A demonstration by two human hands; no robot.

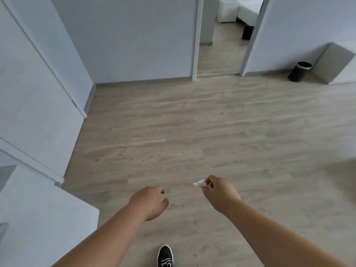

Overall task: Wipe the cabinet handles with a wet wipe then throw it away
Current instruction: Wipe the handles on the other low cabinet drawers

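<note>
My right hand [218,191] pinches a small crumpled white wet wipe [199,184] over the wooden floor; a bit of the wipe sticks out to the left of the fingers. My left hand [151,202] hangs beside it with loosely curled fingers and holds nothing. A black round trash bin [299,71] stands on the floor at the far right, against the wall. White cabinet fronts [28,105] run along the left edge; a sliver of a metal handle [3,229] shows at the lower left.
Light wood floor [192,132] spreads ahead. A doorway [221,45] opens in the far wall onto another room with white furniture. A grey panel [335,62] leans beside the bin. My black shoe [165,256] is at the bottom centre.
</note>
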